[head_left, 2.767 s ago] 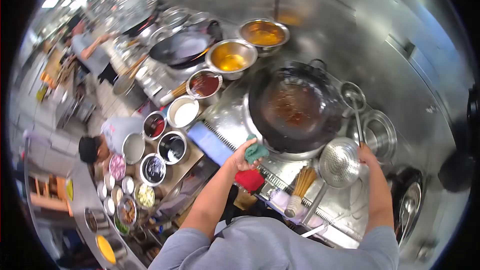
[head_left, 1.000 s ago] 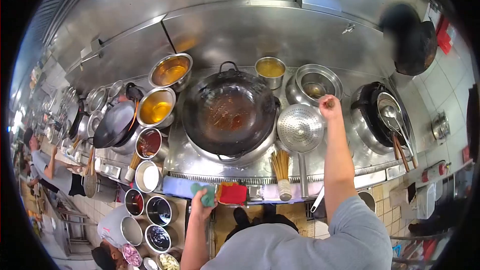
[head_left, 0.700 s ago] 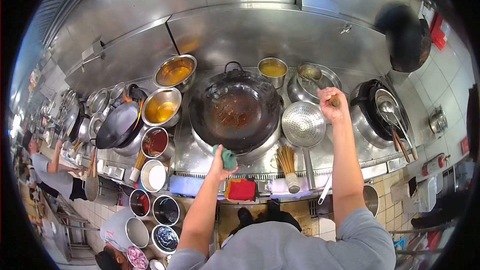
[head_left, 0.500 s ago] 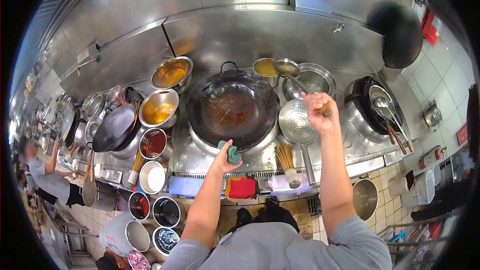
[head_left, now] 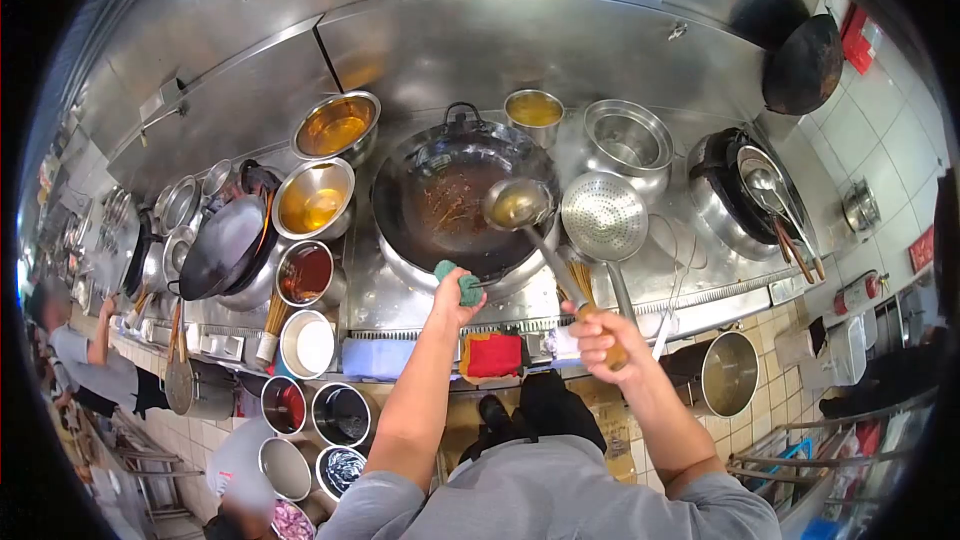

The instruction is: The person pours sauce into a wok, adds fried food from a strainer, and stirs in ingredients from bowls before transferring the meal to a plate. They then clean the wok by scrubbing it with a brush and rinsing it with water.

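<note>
My left hand [head_left: 458, 302] is closed around a folded green cloth [head_left: 468, 283] at the near rim of a large black wok [head_left: 405, 215]. Brown residue marks the wok's bottom, and its far loop handle points to the back wall. My right hand [head_left: 610, 345] grips the wooden handle of a metal ladle [head_left: 548, 252]. The ladle's bowl hangs over the right side of the wok with yellowish liquid in it. To its right lies a perforated skimmer [head_left: 604, 212]. A bamboo brush [head_left: 577, 280] is partly hidden behind the ladle's handle.
Bowls of amber liquid [head_left: 345, 210] and a pot of red sauce [head_left: 333, 273] stand left of the wok. Behind it are a yellow-liquid container [head_left: 533, 122] and a steel pot [head_left: 652, 165]. A red cloth [head_left: 494, 354] lies at the front edge. Co-workers are at left.
The ladle has come from above the steel pot at the back to over the wok. My right hand has moved down toward my body. My left hand stays at the wok's rim.
</note>
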{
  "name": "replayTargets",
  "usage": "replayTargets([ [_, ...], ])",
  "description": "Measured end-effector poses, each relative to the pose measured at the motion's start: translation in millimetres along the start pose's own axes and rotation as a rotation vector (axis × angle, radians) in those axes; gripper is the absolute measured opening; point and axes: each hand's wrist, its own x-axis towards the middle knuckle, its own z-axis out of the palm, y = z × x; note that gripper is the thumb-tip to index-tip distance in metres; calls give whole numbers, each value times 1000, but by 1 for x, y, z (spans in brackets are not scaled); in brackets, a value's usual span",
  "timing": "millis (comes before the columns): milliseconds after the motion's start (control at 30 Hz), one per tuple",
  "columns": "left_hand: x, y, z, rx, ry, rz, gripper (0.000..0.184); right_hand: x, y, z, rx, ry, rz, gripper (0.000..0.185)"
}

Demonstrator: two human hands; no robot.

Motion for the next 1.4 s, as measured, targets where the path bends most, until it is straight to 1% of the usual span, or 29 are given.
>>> replayTargets([
  [67,2,2,0,15,21,-24,15,10,5,-6,77,-37,85,26],
  [100,1,2,0,11,6,-23,15,19,2,-20,81,-34,85,26],
  [167,-5,0,0,6,-7,-21,15,40,-5,-47,343,-120,134,26],
  [200,-9,-1,2,13,-5,-5,15,42,6,-48,342,-122,138,26],
  [267,-10,6,5,19,-6,24,15,50,45,-48,24,-39,62,26],
  [300,-9,7,2,34,-1,15,15,46,59,-37,-40,19,46,26],
  [333,-7,8,0,50,0,7,15,47,56,-38,-39,16,48,26],
  [367,-4,10,-5,66,-20,17,19,53,45,-41,-18,22,96,25],
  [400,-8,15,-6,66,-22,22,19,58,33,-44,5,31,144,24],
  [433,-13,17,-8,84,-55,-18,24,66,18,-46,-120,53,95,27],
  [467,-18,18,-13,99,-84,-61,28,67,11,-32,-281,124,57,30],
  [500,-20,21,-21,82,-148,-178,42,66,11,-21,-498,220,6,30],
  [533,-24,21,-30,77,-146,-169,42,68,10,-13,-718,311,-49,31],
  [567,-39,19,-36,36,-298,-229,50,66,8,-14,-718,308,-44,31],
  [600,-49,14,-45,-5,-451,-291,58,60,2,-18,-918,326,-82,36],
  [633,-48,4,-59,-42,-522,-277,71,53,-6,-23,-1120,343,-120,40],
  [667,-56,-2,-63,-50,-517,-279,71,41,-11,-28,-1120,345,-110,40],
  [733,-86,-13,-66,-269,-769,-274,72,9,-16,-43,-1346,418,-334,51],
  [767,-93,-19,-68,-325,-880,-240,74,-4,-21,-58,-1500,443,-472,54],
  [800,-102,-23,-69,-333,-870,-239,74,-16,-24,-72,-1655,463,-617,58],
  [833,-109,-25,-67,-353,-931,-233,75,-27,-24,-76,-1658,460,-610,58],
  [900,-113,-29,-66,-375,-1028,-205,75,-52,-22,-76,-1931,878,-541,60],
  [1000,-115,-30,-62,-354,-1018,-174,74,-70,-22,-124,-1966,936,-589,64],
  [1067,-111,-31,-57,-359,-1024,-156,74,-80,-22,-152,-1993,962,-628,63],
  [1133,-112,-28,-52,-373,-984,-171,73,-80,-13,-156,-1971,1096,-559,58],
  [1200,-111,-27,-46,-363,-975,-181,72,-78,-6,-158,-1936,1135,-533,57],
  [1267,-112,-28,-41,-308,-854,-146,73,-76,0,-156,-1946,1225,-463,57],
  [1300,-113,-27,-38,-305,-846,-154,73,-74,1,-161,-1946,1226,-490,58],
  [1400,-114,-28,-30,-259,-877,-169,72,-73,-4,-161,-1978,1262,-454,58],
])
